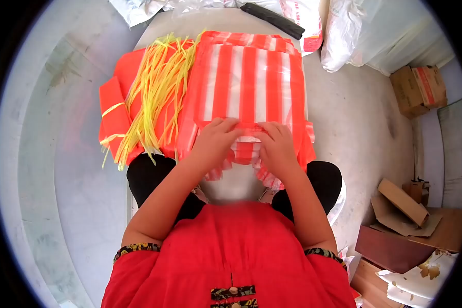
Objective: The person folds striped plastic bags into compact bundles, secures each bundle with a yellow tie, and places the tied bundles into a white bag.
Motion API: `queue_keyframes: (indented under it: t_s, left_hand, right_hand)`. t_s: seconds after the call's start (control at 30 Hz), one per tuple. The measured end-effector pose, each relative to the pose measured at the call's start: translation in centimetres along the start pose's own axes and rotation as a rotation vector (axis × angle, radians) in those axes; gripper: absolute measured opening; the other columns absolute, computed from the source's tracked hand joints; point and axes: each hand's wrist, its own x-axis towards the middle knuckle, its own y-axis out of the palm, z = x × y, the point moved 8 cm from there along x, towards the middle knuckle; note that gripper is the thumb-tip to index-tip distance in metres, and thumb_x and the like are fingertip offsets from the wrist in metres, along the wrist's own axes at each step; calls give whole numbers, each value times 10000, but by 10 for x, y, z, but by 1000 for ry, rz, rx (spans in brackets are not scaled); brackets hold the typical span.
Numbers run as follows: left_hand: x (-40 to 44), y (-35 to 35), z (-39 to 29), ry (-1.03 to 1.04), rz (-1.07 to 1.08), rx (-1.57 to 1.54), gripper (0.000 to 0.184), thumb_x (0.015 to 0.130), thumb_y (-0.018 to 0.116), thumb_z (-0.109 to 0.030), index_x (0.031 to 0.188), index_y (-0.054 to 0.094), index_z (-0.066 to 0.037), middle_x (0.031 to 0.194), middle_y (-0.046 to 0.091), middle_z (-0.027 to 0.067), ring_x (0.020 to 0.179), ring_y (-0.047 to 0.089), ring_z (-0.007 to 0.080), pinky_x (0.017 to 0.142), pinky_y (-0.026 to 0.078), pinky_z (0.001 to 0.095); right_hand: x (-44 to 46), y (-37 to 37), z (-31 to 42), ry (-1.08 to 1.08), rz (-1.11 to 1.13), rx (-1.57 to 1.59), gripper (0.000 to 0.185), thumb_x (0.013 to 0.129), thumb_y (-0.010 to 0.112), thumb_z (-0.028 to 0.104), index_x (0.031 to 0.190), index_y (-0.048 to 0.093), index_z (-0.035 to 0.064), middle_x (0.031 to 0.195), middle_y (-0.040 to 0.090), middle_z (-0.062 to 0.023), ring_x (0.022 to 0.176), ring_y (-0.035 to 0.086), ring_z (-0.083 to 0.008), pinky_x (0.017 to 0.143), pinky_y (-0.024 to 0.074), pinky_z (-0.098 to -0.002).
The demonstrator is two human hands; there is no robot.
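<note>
A stack of red-and-white striped plastic bags (pixel 249 84) lies in front of me, with their handle ends hanging over the near edge. My left hand (pixel 218 141) has its fingers curled over the near edge of the top bag, left of the middle. Gripping the same edge a little to the right is my right hand (pixel 278 146), its fingers bent and thumb tucked under. Between the hands a folded strip of the bag shows. Left of the stack, a loose bunch of yellow plastic ties (pixel 156 90) is spread across red folded bags (pixel 113 105).
A black rolled-up bundle (pixel 272 20) lies at the far end of the table (pixel 182 21). White sacks (pixel 339 38) stand behind it. Cardboard boxes (pixel 418 90) sit on the floor at right, with an opened carton (pixel 403 210) nearer. My knees flank the near edge.
</note>
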Motion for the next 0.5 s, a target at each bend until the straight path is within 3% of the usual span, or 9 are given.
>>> queue_keyframes:
  t_s: [0.17,0.37,0.5]
  left_hand:
    - [3,0,-10,94,-36,-14,423,821,660,15,1218,721,-117,1416,618,133,1212,598,353,1025,515,437]
    - [-8,-1,-16,152,38,11,481,786,705,-6,1256,702,-106,1454,601,129,1296,573,361,1078,489,451]
    - [-10,-5,-17,120,63,-26,509,755,748,-30,1256,701,-107,1472,593,130,1323,561,366,1097,475,463]
  right_hand:
    - [-29,-3,19,-134,-122,-181,385,727,750,33,1092,633,67,1427,557,-143,1376,480,-384,1161,369,-561]
    - [-37,7,29,-247,-107,-161,242,785,744,65,1020,690,86,1412,604,-90,1341,517,-360,1151,409,-533]
    - [-24,-15,24,-133,-229,194,120,829,730,46,944,694,41,1295,657,-136,1240,582,-370,1063,478,-515]
